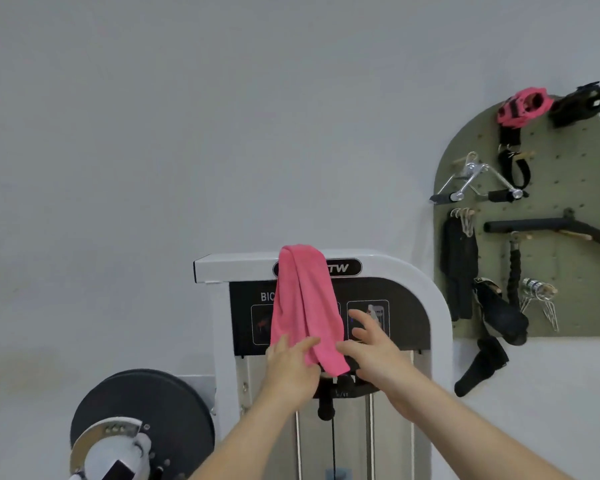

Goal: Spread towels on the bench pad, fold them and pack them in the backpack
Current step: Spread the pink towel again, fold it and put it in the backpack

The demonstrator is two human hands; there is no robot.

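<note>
A pink towel (305, 306) hangs draped over the top of a white weight machine (413, 271), its lower end reaching down over the black panel. My left hand (291, 365) is raised to the towel's lower left edge, fingers extended and touching the cloth. My right hand (371, 348) is just right of the towel's lower end, fingers spread, its thumb close to the fabric. Neither hand grips the towel. No bench pad or backpack is in view.
A green pegboard (568, 271) on the right wall holds cable handles, straps, a black bar and pink collars. A black round pulley cover (142, 407) sits at lower left. The grey wall fills the upper part of the view.
</note>
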